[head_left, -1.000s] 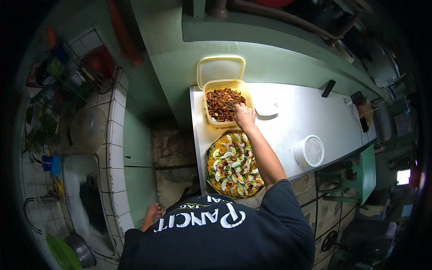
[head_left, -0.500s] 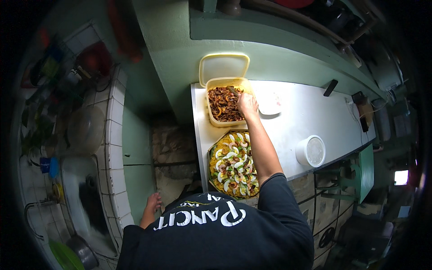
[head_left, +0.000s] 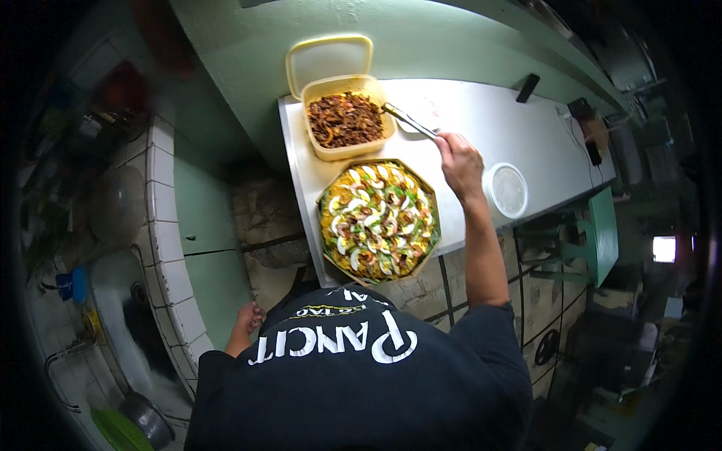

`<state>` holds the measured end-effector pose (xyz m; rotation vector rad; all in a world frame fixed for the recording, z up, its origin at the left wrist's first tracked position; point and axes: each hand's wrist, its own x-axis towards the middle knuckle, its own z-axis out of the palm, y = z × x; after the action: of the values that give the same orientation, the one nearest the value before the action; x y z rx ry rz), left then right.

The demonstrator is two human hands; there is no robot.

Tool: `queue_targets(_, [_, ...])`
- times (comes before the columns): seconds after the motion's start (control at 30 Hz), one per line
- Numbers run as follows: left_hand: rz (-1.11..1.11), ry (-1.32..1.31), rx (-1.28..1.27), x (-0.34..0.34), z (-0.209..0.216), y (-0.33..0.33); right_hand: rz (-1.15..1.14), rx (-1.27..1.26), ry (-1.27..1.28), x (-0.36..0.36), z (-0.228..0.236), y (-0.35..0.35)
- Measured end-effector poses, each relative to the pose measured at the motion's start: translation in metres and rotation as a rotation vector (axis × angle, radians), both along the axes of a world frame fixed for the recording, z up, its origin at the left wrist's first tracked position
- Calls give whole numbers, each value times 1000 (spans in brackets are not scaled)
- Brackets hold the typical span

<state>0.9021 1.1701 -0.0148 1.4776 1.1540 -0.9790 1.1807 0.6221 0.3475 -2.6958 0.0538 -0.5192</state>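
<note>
My right hand [head_left: 460, 161] grips slim metal tongs [head_left: 410, 120] by one end, over the white table. Their far end reaches the right rim of a yellowish plastic tub [head_left: 347, 152] of dark brown, shredded-looking food [head_left: 342, 120]. The tub's lid [head_left: 331, 62] stands up behind it. In front of the tub lies an eight-sided tray of yellow noodles [head_left: 380, 218], topped with egg wedges, shrimp, greens and brown bits. My left hand [head_left: 250, 317] hangs low at my left side, fingers curled in, with nothing visible in it.
A white plate [head_left: 421, 122] lies right of the tub, partly behind the tongs. A round white lidded container [head_left: 506, 190] stands near the table's front edge. Toward the back are a black upright object [head_left: 528, 88] and cables. On the left is a tiled counter with a sink [head_left: 124, 301].
My right hand has drawn back from inside the tub to the right, bringing the tongs out over the table. The view has shifted, and the whole noodle tray shows now.
</note>
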Motion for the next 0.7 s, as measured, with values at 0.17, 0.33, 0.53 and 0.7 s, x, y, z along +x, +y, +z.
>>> queue_targets(0.17, [-112,-76,3,17,7,-20,-59,-76,39,-107,-2,-65])
queue_targets(0.33, [-127,-176,-25,26,24,-46,-137,-69,110,-188,-24,-87])
queue_targets(0.53, [-123,-110,15,-10,27,-55,-123,-6,149,-249,-45,-91])
queue_targets(0.7, [-91,-51,42,-48,33,-59,-86,-83,161,-259,-51,-91])
